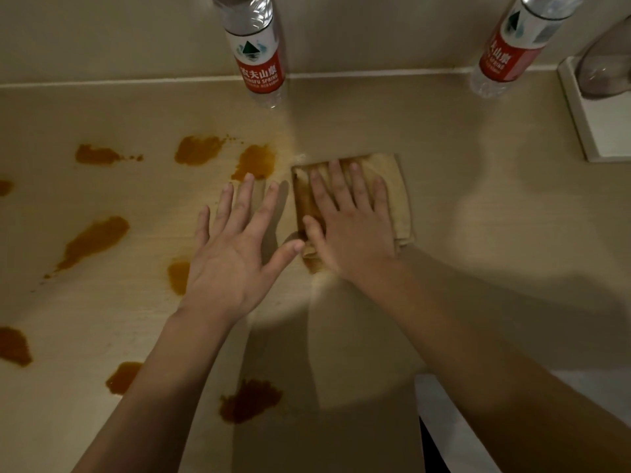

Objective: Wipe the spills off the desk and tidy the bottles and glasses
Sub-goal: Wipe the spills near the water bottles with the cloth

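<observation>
My right hand [348, 227] presses flat, fingers straight, on a folded tan cloth [397, 196] lying on the beige desk [478, 233]. The cloth's left edge is stained orange-brown. My left hand [235, 247] lies beside it with spread fingers over the desk; its thumb tip is near the cloth's lower left corner. Several orange-brown spills cover the desk's left half, such as one [256, 162] just past my left fingertips and one [94, 242] further left. Two clear water bottles with red labels stand at the back wall, one [257, 59] centre-left, one [508, 52] right.
A white tray [601, 131] sits at the far right with an upturned glass [604, 66] on it. The wall runs along the desk's back edge. A darker spill [249, 401] lies near the front edge by my left forearm. The desk's front edge shows at bottom right.
</observation>
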`<state>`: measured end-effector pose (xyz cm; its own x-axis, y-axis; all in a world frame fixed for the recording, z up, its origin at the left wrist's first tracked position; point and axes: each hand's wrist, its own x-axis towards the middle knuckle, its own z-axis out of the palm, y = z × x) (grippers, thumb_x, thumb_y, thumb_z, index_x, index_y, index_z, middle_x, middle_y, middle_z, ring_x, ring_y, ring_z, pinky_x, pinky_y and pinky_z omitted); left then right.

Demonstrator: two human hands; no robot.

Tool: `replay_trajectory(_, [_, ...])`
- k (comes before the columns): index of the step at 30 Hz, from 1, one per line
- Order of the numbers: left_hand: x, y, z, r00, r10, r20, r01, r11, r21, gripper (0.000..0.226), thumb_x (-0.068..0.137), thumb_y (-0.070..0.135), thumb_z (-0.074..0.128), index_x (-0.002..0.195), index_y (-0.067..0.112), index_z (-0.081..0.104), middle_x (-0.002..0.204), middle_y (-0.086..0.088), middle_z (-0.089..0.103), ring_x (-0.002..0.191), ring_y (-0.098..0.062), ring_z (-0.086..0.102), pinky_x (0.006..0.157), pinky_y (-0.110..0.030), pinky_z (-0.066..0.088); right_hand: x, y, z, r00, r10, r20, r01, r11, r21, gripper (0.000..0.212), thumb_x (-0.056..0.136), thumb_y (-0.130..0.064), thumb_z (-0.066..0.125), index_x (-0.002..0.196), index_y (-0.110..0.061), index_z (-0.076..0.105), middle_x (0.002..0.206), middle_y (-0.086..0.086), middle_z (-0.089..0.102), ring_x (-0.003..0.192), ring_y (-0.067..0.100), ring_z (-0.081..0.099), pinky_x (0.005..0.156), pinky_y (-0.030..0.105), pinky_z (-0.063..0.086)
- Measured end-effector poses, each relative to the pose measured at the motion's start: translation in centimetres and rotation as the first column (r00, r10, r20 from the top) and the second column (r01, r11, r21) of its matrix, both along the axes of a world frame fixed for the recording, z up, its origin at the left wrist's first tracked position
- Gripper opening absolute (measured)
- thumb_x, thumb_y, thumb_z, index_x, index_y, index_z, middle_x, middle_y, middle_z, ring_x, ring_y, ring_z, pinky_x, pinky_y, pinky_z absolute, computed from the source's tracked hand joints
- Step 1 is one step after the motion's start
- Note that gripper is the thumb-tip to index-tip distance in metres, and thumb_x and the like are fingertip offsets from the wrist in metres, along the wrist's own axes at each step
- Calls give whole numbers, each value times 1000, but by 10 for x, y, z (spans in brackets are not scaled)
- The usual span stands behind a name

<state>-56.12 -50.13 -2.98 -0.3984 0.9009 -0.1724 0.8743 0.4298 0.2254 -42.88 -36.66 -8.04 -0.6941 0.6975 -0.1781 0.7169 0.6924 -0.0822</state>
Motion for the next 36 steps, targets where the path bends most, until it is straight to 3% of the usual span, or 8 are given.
replay_trajectory(5, [12,8,0,1000,-3,0,3,1000,18,76,89,83,5,152,49,-22,166,8,-20,152,-16,-21,124,-46,-7,40,-36,7,994,63,-94,-67,997,-47,68,101,-60,22,161,-28,21,169,5,14,156,30,9,124,54,7])
replay_trajectory(8, [29,16,-3,1000,-6,15,6,1000,26,76,93,79,9,154,44,-20,166,7,-19,151,-16,-22,123,-44,-9,69,-22,14,990,-15,-140,7,998,-56,66,100,-55,21,158,-25,31,166,4,27,155,28,15,123,60,10])
replay_trajectory(11, [62,31,-11,998,-69,-2,69,998,16,74,96,70,16,156,39,-16,166,6,-21,151,-19,-23,122,-45,-12,103,9,17,975,-144,-167,137,989,-51,67,100,-55,19,159,-25,26,167,2,24,155,28,11,122,64,5])
replay_trajectory(15, [105,54,-27,990,-134,37,135,990,-29,72,99,67,19,156,40,-16,166,4,-22,149,-19,-29,121,-47,-17,132,43,17,963,-228,-142,215,972,-97,75,94,-58,12,161,-25,19,170,0,13,156,20,-2,124,53,-5])
replay_trajectory(28, [88,101,-53,996,-3,-85,-1,999,-46,76,91,78,1,153,41,-24,164,9,-24,151,-22,-25,121,-51,-16,117,64,12,983,-137,-126,125,987,-96,68,98,-50,20,162,-26,16,170,0,10,156,23,-1,124,55,-2])
replay_trajectory(36, [70,81,-50,995,-7,-102,4,1000,-25,71,96,72,-1,157,39,-15,167,7,-16,153,-24,-19,123,-51,-6,91,60,6,992,-79,-97,71,994,-79,67,98,-52,12,161,-29,14,171,-1,6,156,23,-6,120,61,-9])
